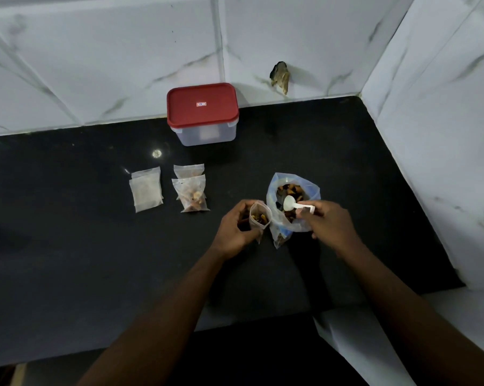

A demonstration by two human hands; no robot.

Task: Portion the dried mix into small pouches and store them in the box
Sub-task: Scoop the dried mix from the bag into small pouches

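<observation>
My left hand (236,228) grips a small clear pouch (259,218), held upright with its mouth open and some dried mix inside. Right beside it stands a large clear bag (296,190) of brown dried mix, open at the top. My right hand (330,224) pinches the handle of a white plastic scoop (289,203), whose bowl sits over the mix inside the big bag. Two filled pouches (192,195) lie stacked to the left. A stack of unfilled pouches (146,189) lies further left. The clear box with a red lid (203,107) stands shut at the back wall.
The black countertop (68,232) runs to white marble-patterned wall tiles behind and on the right. A dark broken hole (280,76) shows in the back wall near the corner. The counter's front edge is near my forearms.
</observation>
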